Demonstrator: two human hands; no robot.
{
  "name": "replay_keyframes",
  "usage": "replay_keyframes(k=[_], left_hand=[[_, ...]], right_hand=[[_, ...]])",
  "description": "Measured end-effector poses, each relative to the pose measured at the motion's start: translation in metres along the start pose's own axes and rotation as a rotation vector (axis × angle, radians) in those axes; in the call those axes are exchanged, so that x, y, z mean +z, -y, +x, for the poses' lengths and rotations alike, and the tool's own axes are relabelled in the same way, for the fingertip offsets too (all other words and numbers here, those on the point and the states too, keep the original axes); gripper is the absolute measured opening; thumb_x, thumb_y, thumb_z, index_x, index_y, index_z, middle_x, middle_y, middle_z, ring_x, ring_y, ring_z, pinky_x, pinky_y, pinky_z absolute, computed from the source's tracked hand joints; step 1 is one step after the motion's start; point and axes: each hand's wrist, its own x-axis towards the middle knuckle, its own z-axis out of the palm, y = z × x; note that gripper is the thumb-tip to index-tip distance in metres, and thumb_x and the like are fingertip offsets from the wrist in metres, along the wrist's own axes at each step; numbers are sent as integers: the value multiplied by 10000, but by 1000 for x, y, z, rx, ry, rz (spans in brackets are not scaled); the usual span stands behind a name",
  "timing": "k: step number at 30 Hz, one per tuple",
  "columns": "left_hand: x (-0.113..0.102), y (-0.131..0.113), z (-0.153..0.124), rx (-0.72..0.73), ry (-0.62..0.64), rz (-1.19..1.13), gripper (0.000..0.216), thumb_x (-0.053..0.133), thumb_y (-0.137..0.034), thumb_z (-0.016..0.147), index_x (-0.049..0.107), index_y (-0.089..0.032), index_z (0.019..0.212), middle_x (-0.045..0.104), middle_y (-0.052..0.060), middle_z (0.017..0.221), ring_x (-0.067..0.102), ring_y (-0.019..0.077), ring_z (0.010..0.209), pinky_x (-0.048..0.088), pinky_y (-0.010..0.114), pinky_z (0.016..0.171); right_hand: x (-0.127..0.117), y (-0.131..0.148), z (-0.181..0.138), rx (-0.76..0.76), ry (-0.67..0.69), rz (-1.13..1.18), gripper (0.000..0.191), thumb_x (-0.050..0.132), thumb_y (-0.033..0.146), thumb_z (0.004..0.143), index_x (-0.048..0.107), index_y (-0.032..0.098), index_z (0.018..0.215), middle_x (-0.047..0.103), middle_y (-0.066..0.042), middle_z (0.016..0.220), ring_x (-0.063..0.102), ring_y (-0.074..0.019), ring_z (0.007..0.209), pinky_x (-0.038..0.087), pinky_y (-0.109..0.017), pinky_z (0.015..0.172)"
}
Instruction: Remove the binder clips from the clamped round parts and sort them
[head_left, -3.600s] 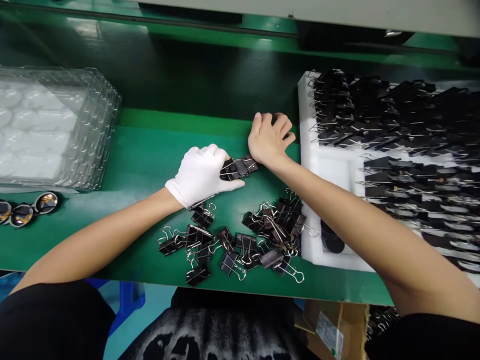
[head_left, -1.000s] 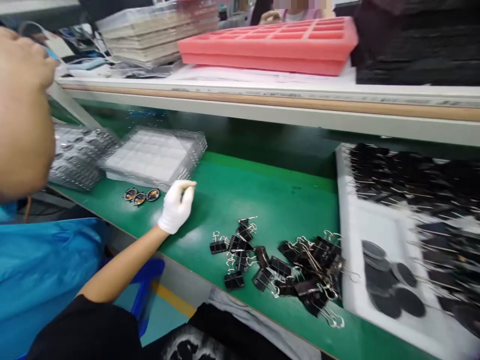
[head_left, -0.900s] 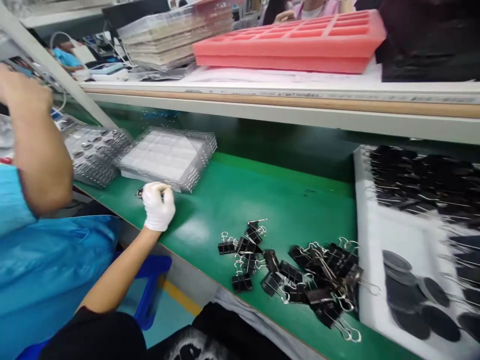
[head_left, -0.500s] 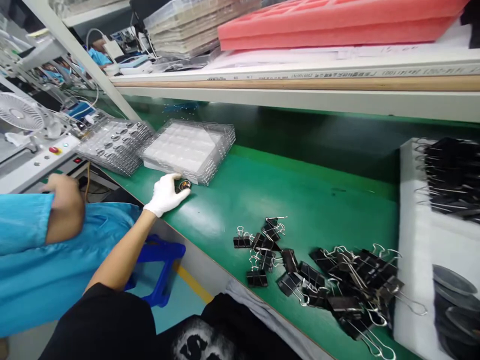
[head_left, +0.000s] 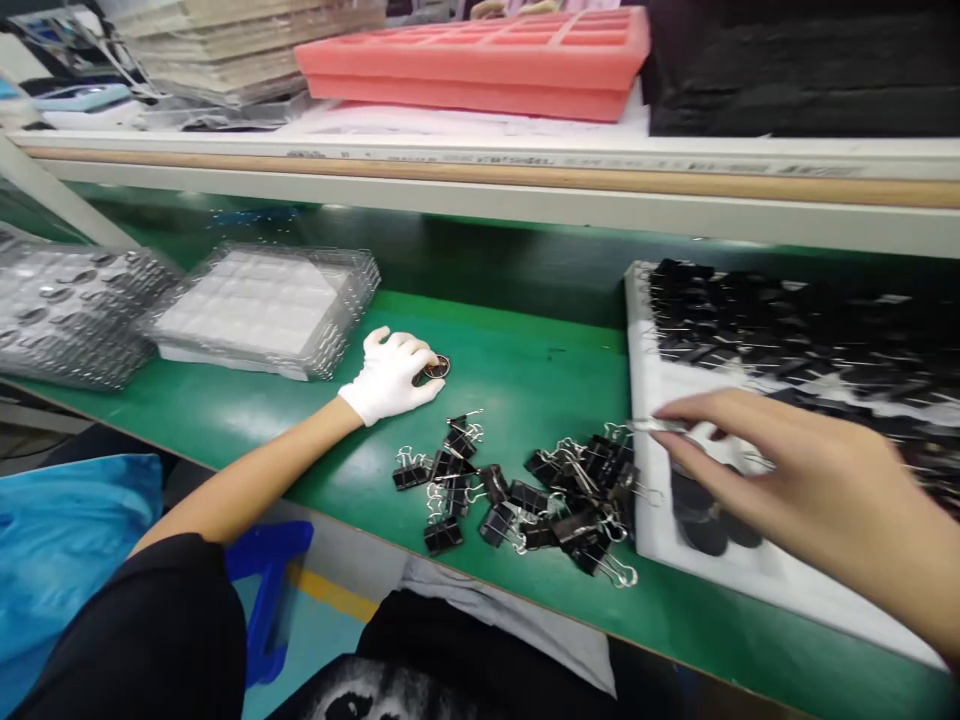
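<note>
My left hand (head_left: 394,378), in a white glove, rests on the green bench with thumb and fingers closed around a small round part (head_left: 436,368) with a shiny rim and dark, coppery inside. Bare and blurred, my right hand (head_left: 787,460) is at the right over the white foam tray (head_left: 641,500), pinching a thin silvery piece (head_left: 656,426) whose kind I cannot make out. Below and left of its fingertips lies a heap of black binder clips (head_left: 577,525) with wire handles. Dark round discs (head_left: 701,515) sit in the tray, partly under my right hand.
Rows of black binder clips (head_left: 787,310) fill the back of the foam tray. Clear plastic trays (head_left: 262,310) and another stack of trays (head_left: 71,310) stand at the left. A shelf edge (head_left: 480,180) crosses above, carrying pink foam (head_left: 472,75). A person's blue garment (head_left: 82,570) shows lower left.
The view has swung right. My right hand has come into view over the foam tray with a thin silvery piece. My left hand still holds the round part and appears nearer the clips.
</note>
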Motion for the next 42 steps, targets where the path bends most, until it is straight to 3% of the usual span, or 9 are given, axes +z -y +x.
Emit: replay_keyframes(k=[4,8,13,17,20,27,30,35,42], left_hand=[[3,-24,54,213,77,15,285,668,-389,851,749,-222,1067,775,114,1072,680,334,1135,287,581,1187],[15,-63,86,272,173,-115,452,646,-343,862,666,-187,1286,772,125,1121,721,333,1082,449,512,1052],[39,-74,96,175,204,-441,538,601,-211,865,559,-187,1400,771,91,1260,737,261,1067,542,403,970],[47,-66,93,158,177,-514,619,550,-128,873,482,-184,1486,774,70,1293,740,228,1080,534,399,1032],[46,-65,92,201,186,-468,614,529,-118,880,491,-181,1489,759,85,1325,741,248,1091,530,432,1036],[43,-67,96,242,202,-438,588,490,-142,909,499,-182,1495,748,78,1335,734,261,1090,504,436,1013],[40,-67,95,252,236,-440,613,538,-198,912,483,-185,1523,733,80,1362,717,268,1129,479,427,1034],[37,-73,94,295,262,-303,858,761,-577,838,482,-186,1549,640,159,1464,606,385,1309,431,465,1070],[45,-76,97,291,257,-237,711,693,-612,923,545,-258,1521,696,122,1260,630,362,1213,439,438,973]], right_hand=[[12,1,63,-76,103,117,156,620,326,951,760,267,982,808,-53,947,746,-226,778,587,-340,715],[54,-13,106,-167,117,123,194,624,132,890,795,204,947,794,-92,1023,756,-232,919,591,-358,869],[102,-43,128,-293,110,278,165,673,155,904,821,199,963,791,-112,1085,758,-241,994,608,-400,915],[108,-54,124,-310,119,373,176,667,263,953,839,229,965,797,-108,1114,762,-235,990,618,-407,901],[103,-51,117,-230,151,415,194,676,325,965,850,244,993,809,-99,1107,762,-241,982,619,-416,894],[108,-44,120,311,330,523,242,716,199,897,851,179,1097,834,-73,945,763,-202,791,631,-354,811],[111,-44,126,338,383,485,218,725,201,892,855,181,1067,824,-54,859,753,-202,780,615,-351,800],[111,-37,127,335,442,382,256,807,266,856,798,177,1096,789,-10,771,726,-179,731,544,-308,734],[121,-31,127,355,407,123,409,874,461,807,669,224,1070,755,14,796,683,-194,744,424,-296,675]])
